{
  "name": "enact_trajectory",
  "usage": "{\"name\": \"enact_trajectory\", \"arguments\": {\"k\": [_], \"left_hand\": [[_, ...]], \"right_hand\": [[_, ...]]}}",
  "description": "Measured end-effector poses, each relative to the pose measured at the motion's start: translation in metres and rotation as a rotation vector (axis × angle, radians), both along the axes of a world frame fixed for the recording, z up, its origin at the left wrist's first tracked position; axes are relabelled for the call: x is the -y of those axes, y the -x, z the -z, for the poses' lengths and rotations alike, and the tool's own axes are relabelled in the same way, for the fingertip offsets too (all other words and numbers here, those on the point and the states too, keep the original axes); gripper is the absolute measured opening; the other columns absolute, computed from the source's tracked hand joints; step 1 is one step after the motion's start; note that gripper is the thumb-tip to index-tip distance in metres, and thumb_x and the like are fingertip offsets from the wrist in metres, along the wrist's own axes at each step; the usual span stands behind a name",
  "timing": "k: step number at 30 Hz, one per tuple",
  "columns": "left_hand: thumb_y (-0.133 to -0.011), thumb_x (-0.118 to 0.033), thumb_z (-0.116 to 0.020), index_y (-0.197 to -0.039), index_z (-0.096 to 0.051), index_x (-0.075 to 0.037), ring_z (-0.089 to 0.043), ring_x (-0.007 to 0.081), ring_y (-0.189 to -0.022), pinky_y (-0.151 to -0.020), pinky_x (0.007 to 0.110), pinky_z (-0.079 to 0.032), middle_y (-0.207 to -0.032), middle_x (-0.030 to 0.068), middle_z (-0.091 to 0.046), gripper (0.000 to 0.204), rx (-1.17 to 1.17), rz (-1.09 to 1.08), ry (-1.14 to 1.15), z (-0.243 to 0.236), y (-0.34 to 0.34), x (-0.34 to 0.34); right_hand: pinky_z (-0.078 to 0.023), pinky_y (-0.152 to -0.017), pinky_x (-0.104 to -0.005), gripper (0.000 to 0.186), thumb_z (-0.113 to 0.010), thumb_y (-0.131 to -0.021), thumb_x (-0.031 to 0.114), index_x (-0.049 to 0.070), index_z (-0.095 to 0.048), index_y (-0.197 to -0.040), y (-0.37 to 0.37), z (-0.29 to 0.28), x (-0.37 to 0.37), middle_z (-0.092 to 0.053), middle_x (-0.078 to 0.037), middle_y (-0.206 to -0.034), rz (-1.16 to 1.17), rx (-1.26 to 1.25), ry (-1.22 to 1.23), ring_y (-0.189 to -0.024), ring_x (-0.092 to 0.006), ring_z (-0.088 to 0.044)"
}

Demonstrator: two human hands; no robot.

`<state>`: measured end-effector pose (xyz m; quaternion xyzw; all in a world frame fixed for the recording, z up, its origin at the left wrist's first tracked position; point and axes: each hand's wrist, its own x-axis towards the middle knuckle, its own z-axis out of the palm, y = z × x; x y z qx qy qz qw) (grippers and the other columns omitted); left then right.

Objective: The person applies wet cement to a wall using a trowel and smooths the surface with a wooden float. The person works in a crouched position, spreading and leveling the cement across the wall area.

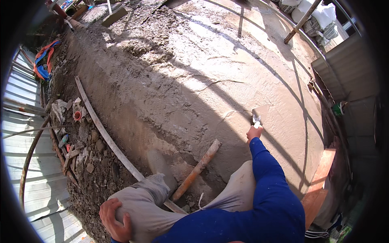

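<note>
My right hand [253, 133] is closed round the pale handle of a trowel [261, 112], with my blue-sleeved arm stretched forward. The trowel's blade lies against the wet grey concrete [279, 97], which looks smooth around it and rougher toward the far left. Resting on the knee of my light, mud-stained trousers, my left hand [115, 220] has its thumb apart from the fingers and holds nothing.
A rusty pipe [198, 168] lies in front of me between my legs. Left of it runs a long pale pole [107, 135], beside rubble [95, 174] and a corrugated metal sheet [38, 162]. Wooden boards [320, 174] edge the right side. White sacks [324, 16] sit far right.
</note>
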<state>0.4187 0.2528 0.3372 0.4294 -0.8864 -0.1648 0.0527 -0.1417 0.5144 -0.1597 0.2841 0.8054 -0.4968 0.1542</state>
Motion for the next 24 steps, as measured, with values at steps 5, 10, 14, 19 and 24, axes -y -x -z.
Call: {"name": "enact_trajectory", "arguments": {"k": [5,10,14,19,24], "left_hand": [[-0.090,-0.034,-0.071,-0.120,-0.073,-0.005,-0.063,0.0425,-0.123,-0.111,0.053,-0.044,-0.129,0.0196,-0.072,0.041,0.045,0.061,-0.018,0.000,0.003,0.027],[-0.091,-0.033,-0.070,-0.118,-0.073,-0.005,-0.063,0.0420,-0.122,-0.110,0.053,-0.044,-0.127,0.0182,-0.072,0.040,0.069,0.048,-0.040,-0.002,0.002,0.042],[-0.091,-0.033,-0.070,-0.118,-0.073,-0.004,-0.063,0.0416,-0.122,-0.110,0.052,-0.044,-0.127,0.0187,-0.072,0.040,0.062,0.055,-0.055,0.005,-0.002,0.054],[-0.091,-0.033,-0.071,-0.121,-0.072,-0.003,-0.062,0.0415,-0.122,-0.110,0.051,-0.044,-0.126,0.0204,-0.071,0.043,0.063,0.038,-0.072,0.005,-0.001,0.052],[-0.090,-0.031,-0.070,-0.123,-0.072,-0.002,-0.061,0.0411,-0.123,-0.111,0.052,-0.044,-0.128,0.0212,-0.069,0.044,0.057,0.017,-0.081,0.004,-0.002,0.038]], "right_hand": [[-0.054,-0.086,-0.0503,0.057,-0.062,-0.101,0.019,0.004,-0.033,-0.148,-0.010,-0.005,0.141,-0.066,-0.031,-0.123,-0.108,-0.059,0.030,-0.103,-0.0443,-0.068],[-0.052,-0.103,-0.0574,0.063,-0.063,-0.101,0.020,0.012,-0.029,-0.153,-0.063,-0.032,0.300,-0.065,-0.040,-0.127,-0.552,-0.175,-0.034,-0.118,-0.0544,-0.067],[-0.055,-0.091,-0.0597,0.063,-0.069,-0.097,0.021,0.009,-0.035,-0.148,-0.092,-0.045,0.374,-0.069,-0.036,-0.115,-0.868,-0.170,-0.029,-0.105,-0.0518,-0.071],[-0.059,-0.089,-0.0580,0.053,-0.063,-0.097,0.014,0.008,-0.045,-0.147,-0.108,-0.078,0.397,-0.072,-0.030,-0.115,-1.373,-0.200,-0.246,-0.106,-0.0466,-0.073],[-0.062,-0.086,-0.0540,0.043,-0.052,-0.103,0.015,0.016,-0.057,-0.145,-0.050,-0.114,0.344,-0.074,-0.023,-0.115,-1.427,-0.363,-0.424,-0.106,-0.0417,-0.075]]}}
